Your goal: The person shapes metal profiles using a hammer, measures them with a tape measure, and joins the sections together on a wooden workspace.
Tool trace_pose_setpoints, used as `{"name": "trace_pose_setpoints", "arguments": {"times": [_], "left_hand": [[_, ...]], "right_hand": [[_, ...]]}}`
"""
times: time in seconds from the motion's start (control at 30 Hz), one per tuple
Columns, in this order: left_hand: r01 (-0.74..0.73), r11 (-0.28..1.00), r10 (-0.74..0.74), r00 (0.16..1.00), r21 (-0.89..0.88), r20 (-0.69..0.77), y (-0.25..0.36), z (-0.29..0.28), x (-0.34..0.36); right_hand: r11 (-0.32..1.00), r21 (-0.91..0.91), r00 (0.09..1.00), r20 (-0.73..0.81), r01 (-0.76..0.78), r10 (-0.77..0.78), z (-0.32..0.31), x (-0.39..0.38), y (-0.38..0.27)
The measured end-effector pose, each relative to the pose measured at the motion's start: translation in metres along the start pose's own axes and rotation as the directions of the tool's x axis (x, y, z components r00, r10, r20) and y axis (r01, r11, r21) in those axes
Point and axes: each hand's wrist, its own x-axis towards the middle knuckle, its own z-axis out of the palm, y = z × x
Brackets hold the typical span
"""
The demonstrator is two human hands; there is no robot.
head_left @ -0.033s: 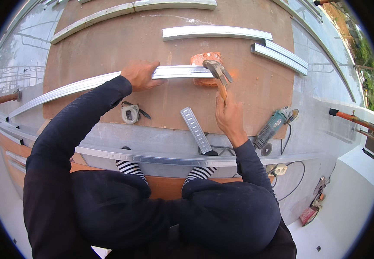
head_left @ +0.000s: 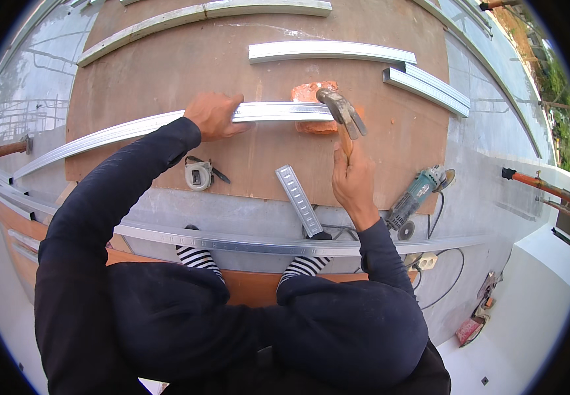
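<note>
My left hand (head_left: 214,116) grips a long silver metal channel (head_left: 120,128) that runs out to the far left. The channel's right end lies over an orange-red brick (head_left: 316,92). In my right hand (head_left: 356,179) is a claw hammer (head_left: 341,110), held by its wooden handle. The hammer's head is at the channel's right end, over the brick; whether it touches the metal I cannot tell. Nearer to me are a tape measure (head_left: 198,175) and a short slotted metal piece (head_left: 298,200).
A brown board (head_left: 245,155) lies under the work. At right rests a teal angle grinder (head_left: 416,194) with its cord. Cut channels (head_left: 331,50) lie beyond the brick. Another long channel (head_left: 245,243) crosses over my feet. A power strip (head_left: 426,261) sits at lower right.
The hammer and my right hand have shifted slightly to the right and toward me. My left hand stays in place on the channel.
</note>
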Motion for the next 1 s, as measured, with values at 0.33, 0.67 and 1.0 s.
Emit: {"name": "trace_pose_setpoints", "arguments": {"times": [0.33, 0.67, 1.0], "left_hand": [[-0.018, 1.000, 0.019, 0.999, 0.022, -0.030, -0.002, 0.004, -0.006], [-0.002, 0.991, 0.024, 0.986, -0.132, 0.166, -0.015, -0.011, 0.024], [0.109, 0.985, -0.091, 0.986, -0.133, 0.140, -0.009, -0.011, 0.030]], "right_hand": [[0.998, 0.026, 0.998, 0.025, -0.060, 0.060, 0.003, -0.004, 0.018], [0.949, 0.206, 0.971, 0.052, -0.238, 0.232, -0.003, -0.006, 0.032], [0.973, 0.126, 0.976, -0.078, -0.192, 0.202, -0.027, -0.017, 0.030]]}}
